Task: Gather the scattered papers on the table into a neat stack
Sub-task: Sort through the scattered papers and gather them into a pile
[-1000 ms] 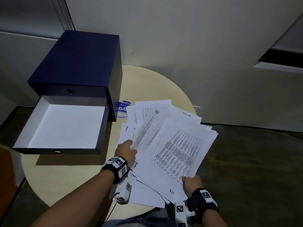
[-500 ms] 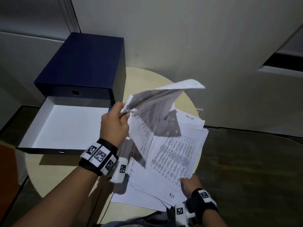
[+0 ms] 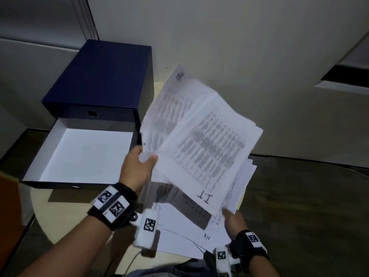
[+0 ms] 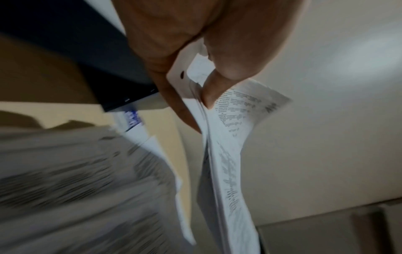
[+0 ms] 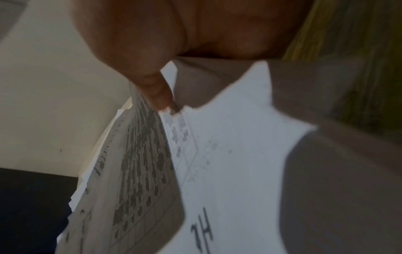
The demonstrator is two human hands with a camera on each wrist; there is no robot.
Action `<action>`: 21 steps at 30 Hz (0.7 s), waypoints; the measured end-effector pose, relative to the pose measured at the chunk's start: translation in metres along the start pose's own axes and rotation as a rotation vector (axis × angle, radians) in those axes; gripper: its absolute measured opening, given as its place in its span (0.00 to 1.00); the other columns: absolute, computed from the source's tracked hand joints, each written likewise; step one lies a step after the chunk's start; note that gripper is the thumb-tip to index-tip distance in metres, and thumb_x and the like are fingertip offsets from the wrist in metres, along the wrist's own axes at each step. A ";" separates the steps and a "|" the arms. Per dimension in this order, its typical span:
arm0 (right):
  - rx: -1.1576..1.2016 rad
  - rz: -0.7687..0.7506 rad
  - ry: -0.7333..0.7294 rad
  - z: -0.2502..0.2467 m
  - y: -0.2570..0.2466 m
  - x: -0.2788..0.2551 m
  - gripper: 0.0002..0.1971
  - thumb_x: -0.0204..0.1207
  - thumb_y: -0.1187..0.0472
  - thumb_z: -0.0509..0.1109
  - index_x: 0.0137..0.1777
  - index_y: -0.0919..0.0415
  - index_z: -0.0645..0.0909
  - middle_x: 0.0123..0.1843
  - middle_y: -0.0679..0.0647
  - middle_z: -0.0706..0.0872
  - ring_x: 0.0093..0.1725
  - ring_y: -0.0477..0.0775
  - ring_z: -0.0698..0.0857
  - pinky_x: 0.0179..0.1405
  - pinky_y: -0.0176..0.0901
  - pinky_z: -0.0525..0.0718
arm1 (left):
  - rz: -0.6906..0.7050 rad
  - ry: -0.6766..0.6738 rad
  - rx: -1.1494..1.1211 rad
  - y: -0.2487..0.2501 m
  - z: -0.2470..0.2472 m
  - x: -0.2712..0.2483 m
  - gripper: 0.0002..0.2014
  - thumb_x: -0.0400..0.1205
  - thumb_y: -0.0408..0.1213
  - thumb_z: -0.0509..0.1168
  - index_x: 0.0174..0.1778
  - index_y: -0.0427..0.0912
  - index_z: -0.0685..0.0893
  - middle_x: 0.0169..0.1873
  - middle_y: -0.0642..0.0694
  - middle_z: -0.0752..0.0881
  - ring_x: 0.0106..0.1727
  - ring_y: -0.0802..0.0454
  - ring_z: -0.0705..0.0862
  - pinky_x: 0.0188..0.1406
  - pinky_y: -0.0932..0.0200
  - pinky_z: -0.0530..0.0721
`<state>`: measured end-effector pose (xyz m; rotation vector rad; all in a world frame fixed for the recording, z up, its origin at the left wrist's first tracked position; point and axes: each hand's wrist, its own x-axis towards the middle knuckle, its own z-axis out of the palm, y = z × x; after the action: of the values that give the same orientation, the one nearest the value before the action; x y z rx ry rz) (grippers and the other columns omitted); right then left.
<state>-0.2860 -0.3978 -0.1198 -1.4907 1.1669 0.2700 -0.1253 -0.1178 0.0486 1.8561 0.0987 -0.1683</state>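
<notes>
A sheaf of printed papers (image 3: 201, 140) is raised above the round table, fanned out and blurred. My left hand (image 3: 137, 166) pinches its left corner between thumb and fingers; the left wrist view shows that pinch on the papers (image 4: 219, 137) close up. My right hand (image 3: 232, 218) pinches the near right edge of the papers (image 5: 143, 171), thumb on top. More sheets (image 3: 185, 236) lie loose on the table under the raised ones, one marked with handwritten letters.
A dark blue drawer box (image 3: 99, 80) stands at the table's back left, its white-lined drawer (image 3: 83, 154) pulled out toward me. The beige round table (image 3: 65, 216) shows at the near left. A pale wall rises behind; dark floor lies to the right.
My left hand lifted a group of sheets off the pile, swung them up and over, and now holds them spread above the papers in my right hand. My right hand has kept its grip.
</notes>
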 end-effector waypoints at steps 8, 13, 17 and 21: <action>0.153 -0.036 -0.009 0.001 -0.008 -0.017 0.37 0.83 0.42 0.62 0.85 0.62 0.59 0.83 0.57 0.67 0.83 0.62 0.66 0.81 0.56 0.64 | -0.461 -0.349 0.319 -0.115 0.034 -0.021 0.33 0.76 0.27 0.58 0.76 0.57 0.63 0.55 0.41 0.83 0.42 0.44 0.84 0.34 0.57 0.83; 0.045 -0.083 -0.054 0.000 0.006 -0.008 0.23 0.80 0.66 0.70 0.75 0.62 0.75 0.70 0.59 0.84 0.67 0.66 0.82 0.73 0.65 0.77 | -0.419 -0.347 0.286 -0.117 0.029 -0.019 0.28 0.78 0.34 0.71 0.69 0.56 0.68 0.52 0.51 0.82 0.44 0.49 0.83 0.37 0.60 0.82; 0.057 -0.137 -0.036 0.001 0.001 -0.015 0.20 0.81 0.60 0.72 0.72 0.60 0.78 0.67 0.54 0.85 0.66 0.62 0.83 0.72 0.63 0.78 | -0.408 -0.349 0.287 -0.124 0.026 -0.008 0.31 0.78 0.27 0.66 0.74 0.56 0.66 0.44 0.33 0.84 0.24 0.49 0.78 0.18 0.63 0.75; 0.071 -0.095 0.002 0.002 0.010 -0.003 0.31 0.78 0.47 0.72 0.77 0.59 0.73 0.73 0.52 0.81 0.73 0.61 0.78 0.76 0.63 0.74 | -0.435 -0.476 0.313 -0.122 0.022 -0.007 0.34 0.76 0.27 0.56 0.80 0.54 0.64 0.63 0.40 0.80 0.46 0.40 0.86 0.34 0.56 0.83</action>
<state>-0.2944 -0.3932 -0.1241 -1.4795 1.0935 0.1608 -0.1524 -0.1042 -0.0715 2.0306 0.1502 -0.9662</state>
